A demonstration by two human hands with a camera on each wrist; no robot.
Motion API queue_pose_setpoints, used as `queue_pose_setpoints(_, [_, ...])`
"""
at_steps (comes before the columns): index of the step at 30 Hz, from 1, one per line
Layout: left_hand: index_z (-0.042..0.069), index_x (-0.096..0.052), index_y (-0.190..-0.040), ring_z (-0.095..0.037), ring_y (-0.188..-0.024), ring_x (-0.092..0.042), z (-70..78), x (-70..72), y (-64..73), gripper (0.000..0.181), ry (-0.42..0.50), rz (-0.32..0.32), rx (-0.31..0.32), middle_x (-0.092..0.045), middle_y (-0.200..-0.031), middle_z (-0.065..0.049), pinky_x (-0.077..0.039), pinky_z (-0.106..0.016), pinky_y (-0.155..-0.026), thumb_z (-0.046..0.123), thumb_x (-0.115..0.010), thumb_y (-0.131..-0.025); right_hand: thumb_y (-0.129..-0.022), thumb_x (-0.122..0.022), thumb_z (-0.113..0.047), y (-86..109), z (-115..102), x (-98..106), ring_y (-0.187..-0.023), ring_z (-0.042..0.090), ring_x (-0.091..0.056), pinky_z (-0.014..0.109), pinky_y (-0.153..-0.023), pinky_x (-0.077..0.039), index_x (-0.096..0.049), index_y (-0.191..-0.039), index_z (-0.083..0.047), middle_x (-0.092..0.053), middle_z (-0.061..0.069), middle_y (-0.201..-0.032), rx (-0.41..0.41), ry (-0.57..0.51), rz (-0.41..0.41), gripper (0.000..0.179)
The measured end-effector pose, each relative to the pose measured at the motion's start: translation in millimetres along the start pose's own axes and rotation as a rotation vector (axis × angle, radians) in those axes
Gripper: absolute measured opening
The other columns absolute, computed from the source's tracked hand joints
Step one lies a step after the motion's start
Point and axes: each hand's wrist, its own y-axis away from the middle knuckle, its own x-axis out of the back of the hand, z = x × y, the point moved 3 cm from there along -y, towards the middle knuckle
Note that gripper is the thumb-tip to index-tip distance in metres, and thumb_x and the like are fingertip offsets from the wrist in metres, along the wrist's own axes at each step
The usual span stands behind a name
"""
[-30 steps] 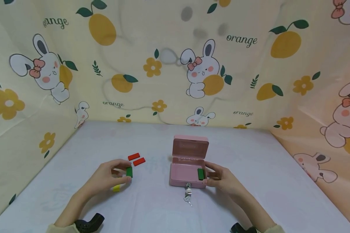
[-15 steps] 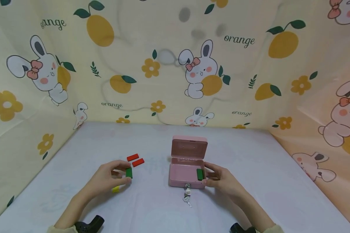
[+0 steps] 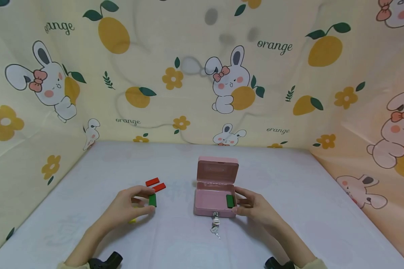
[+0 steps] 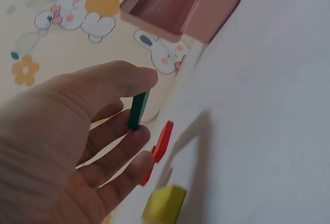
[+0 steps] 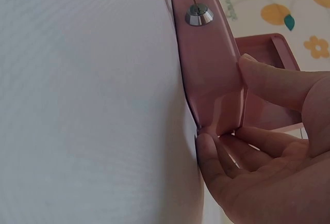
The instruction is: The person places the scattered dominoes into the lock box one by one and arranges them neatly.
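Observation:
My left hand [image 3: 131,205] pinches a green block [image 3: 153,200] upright between thumb and fingertips, over the table left of a pink metal cash box [image 3: 207,201]. In the left wrist view this green block [image 4: 138,109] appears edge-on. The box's lid [image 3: 217,172] is raised. A second green block [image 3: 230,201] lies inside against the right wall. My right hand [image 3: 257,207] grips the box's right side. The right wrist view shows the thumb [image 5: 273,82] at the rim and the fingers [image 5: 209,149] along the side, low by the tabletop.
Two red blocks [image 3: 152,182] lie on the white table behind my left hand. Below that hand sits a yellow block [image 4: 164,204], mostly covered in the head view. Keys [image 3: 215,229] hang from the lock at the box's front. Printed cloth [image 3: 188,93] walls the back and sides.
My left hand has shifted slightly to the right with the green block, covering more of the yellow one. The right hand keeps its place on the box.

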Motion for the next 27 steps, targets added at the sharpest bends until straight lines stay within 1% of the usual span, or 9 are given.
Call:
queue_pose_setpoints(3, [0.013, -0.065, -0.114, -0.010, -0.097, -0.061, 6.0, -4.0, 0.5, 0.046, 0.024, -0.003, -0.037, -0.065, -0.108, 0.008, -0.052, -0.031, -0.084, 0.027, -0.084, -0.074, -0.082, -0.076, -0.014, -0.4, 0, 0, -0.121, 0.034, -0.051, 0.057, -0.100, -0.036, -0.040, -0.145, -0.009, -0.050, 0.018, -0.136, -0.012, -0.001, 0.010, 0.073])
queue_pose_setpoints(7, [0.015, -0.065, -0.113, -0.010, -0.097, -0.061, 12.0, -8.5, -0.7, 0.045, 0.032, 0.013, -0.065, -0.065, -0.109, 0.007, -0.053, -0.031, -0.083, 0.025, -0.084, -0.074, -0.081, -0.075, -0.012, -2.0, 2, -1, -0.120, 0.032, -0.052, 0.061, -0.102, -0.032, -0.043, -0.144, -0.013, -0.049, 0.013, -0.139, -0.039, 0.009, 0.038, 0.071])
queue_pose_setpoints(12, [0.017, -0.065, -0.112, -0.009, -0.097, -0.061, 14.6, -9.6, -2.9, 0.044, 0.032, 0.047, -0.075, -0.064, -0.109, 0.007, -0.053, -0.032, -0.082, 0.024, -0.084, -0.073, -0.082, -0.074, -0.010, -2.0, 1, 0, -0.120, 0.031, -0.052, 0.062, -0.102, -0.030, -0.043, -0.144, -0.014, -0.048, 0.011, -0.141, -0.054, 0.010, 0.048, 0.070])
queue_pose_setpoints(18, [0.015, -0.065, -0.113, -0.011, -0.101, -0.060, 17.9, -10.1, -4.8, 0.043, 0.073, 0.063, -0.101, -0.064, -0.112, 0.004, -0.053, -0.033, -0.083, 0.025, -0.083, -0.075, -0.083, -0.073, -0.012, -3.6, 0, -1, -0.121, 0.030, -0.051, 0.063, -0.102, -0.030, -0.043, -0.145, -0.016, -0.046, 0.009, -0.142, -0.057, 0.020, 0.052, 0.068])
queue_pose_setpoints(22, [0.018, -0.064, -0.115, -0.011, -0.102, -0.059, 23.4, -12.6, -7.8, 0.041, 0.082, 0.097, -0.127, -0.064, -0.113, 0.006, -0.053, -0.032, -0.083, 0.021, -0.081, -0.077, -0.084, -0.073, -0.012, -3.5, 1, -3, -0.122, 0.030, -0.050, 0.062, -0.102, -0.030, -0.042, -0.145, -0.016, -0.045, 0.008, -0.144, -0.066, 0.023, 0.054, 0.068])
queue_pose_setpoints(25, [0.019, -0.063, -0.116, -0.013, -0.100, -0.060, 29.6, -14.9, -11.2, 0.042, 0.066, 0.136, -0.141, -0.064, -0.112, 0.007, -0.053, -0.033, -0.084, 0.020, -0.080, -0.078, -0.085, -0.072, -0.012, -2.6, 1, -3, -0.122, 0.030, -0.050, 0.062, -0.102, -0.031, -0.041, -0.145, -0.016, -0.044, 0.008, -0.144, -0.068, 0.017, 0.056, 0.068])
queue_pose_setpoints(27, [0.018, -0.063, -0.117, -0.016, -0.098, -0.062, 34.5, -16.8, -14.1, 0.042, 0.048, 0.158, -0.147, -0.064, -0.111, 0.008, -0.053, -0.035, -0.084, 0.021, -0.080, -0.078, -0.085, -0.072, -0.011, -2.2, 2, -4, -0.122, 0.031, -0.050, 0.062, -0.102, -0.031, -0.041, -0.146, -0.015, -0.043, 0.008, -0.145, -0.062, 0.009, 0.053, 0.069])
